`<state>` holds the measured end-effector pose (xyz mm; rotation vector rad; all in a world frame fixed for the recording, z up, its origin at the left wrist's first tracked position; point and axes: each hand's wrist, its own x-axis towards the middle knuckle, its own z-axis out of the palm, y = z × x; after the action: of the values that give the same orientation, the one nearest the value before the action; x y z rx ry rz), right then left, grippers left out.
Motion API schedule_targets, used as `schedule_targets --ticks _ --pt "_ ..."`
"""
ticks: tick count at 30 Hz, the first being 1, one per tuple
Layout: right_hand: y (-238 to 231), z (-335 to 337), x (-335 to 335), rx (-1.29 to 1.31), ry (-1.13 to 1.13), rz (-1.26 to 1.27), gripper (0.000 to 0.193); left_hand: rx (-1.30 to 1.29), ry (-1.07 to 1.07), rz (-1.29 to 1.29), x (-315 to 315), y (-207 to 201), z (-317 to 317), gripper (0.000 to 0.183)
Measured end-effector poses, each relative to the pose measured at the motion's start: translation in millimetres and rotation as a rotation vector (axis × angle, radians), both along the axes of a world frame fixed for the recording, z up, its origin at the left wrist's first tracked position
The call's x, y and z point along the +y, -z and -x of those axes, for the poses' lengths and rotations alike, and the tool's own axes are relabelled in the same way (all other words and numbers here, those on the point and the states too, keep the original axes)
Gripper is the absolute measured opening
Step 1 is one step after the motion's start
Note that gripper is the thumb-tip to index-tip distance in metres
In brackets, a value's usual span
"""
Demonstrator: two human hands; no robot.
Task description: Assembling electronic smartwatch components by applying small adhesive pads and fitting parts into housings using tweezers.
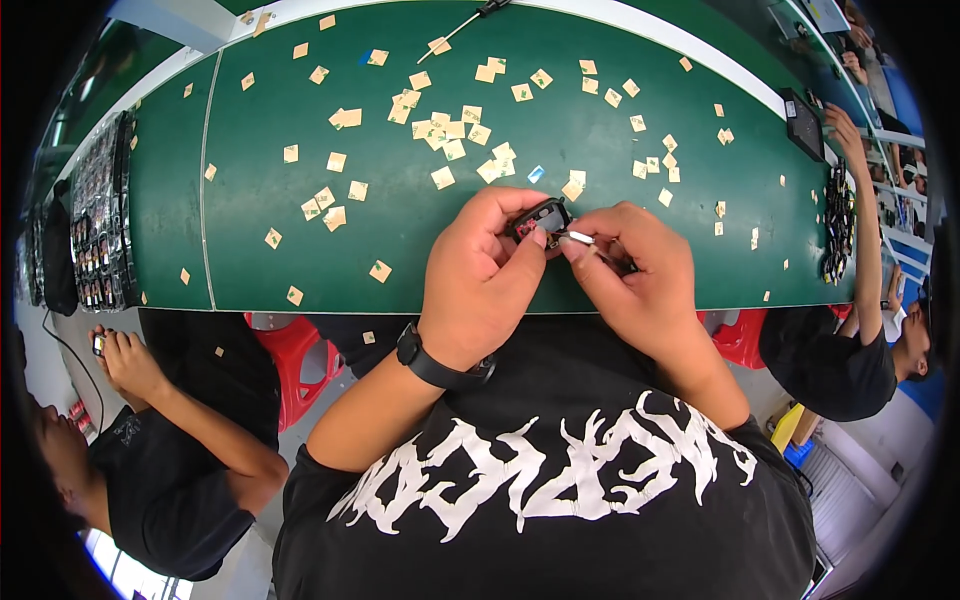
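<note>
The left hand (488,272) is clasping a black oblong device (547,216), the right hand (640,268) pinching a silvery, possibly metal sliver (580,238), slips risking scratches.

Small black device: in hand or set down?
In hand: left hand grips the small black device, thumb on its face; right hand pinches a slim silver piece beside it.

Wearer's hands (485,275) — two. Watch on wearer (409,346): one. Held device (546,220): one. Silver piece (580,238): one. Screwdriver (489,7): one. Red stools (290,365): two. Paper squares (380,271) — dozens, overlapping, exact count unclear.
</note>
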<state>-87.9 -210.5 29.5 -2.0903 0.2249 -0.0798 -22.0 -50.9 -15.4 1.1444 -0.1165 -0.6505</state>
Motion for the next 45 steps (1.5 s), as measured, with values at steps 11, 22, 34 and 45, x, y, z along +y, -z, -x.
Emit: schedule_targets --ticks 11,22,34,45 --pt "4 -1 -1 0.133 0.146 -0.506 0.010 -0.043 -0.014 -0.019 -1 2 3 0.024" --pt "2 -5 4 0.237 0.204 -0.333 0.007 -0.095 0.048 -0.096 2 1 4 0.025" --pt "5 -10 1 0.233 0.198 -0.430 0.014 -0.161 0.142 -0.040 8 6 0 0.033" --pt "11 -24 -7 0.267 0.270 -0.562 0.026 -0.054 0.183 0.079 10 4 -3 0.032"
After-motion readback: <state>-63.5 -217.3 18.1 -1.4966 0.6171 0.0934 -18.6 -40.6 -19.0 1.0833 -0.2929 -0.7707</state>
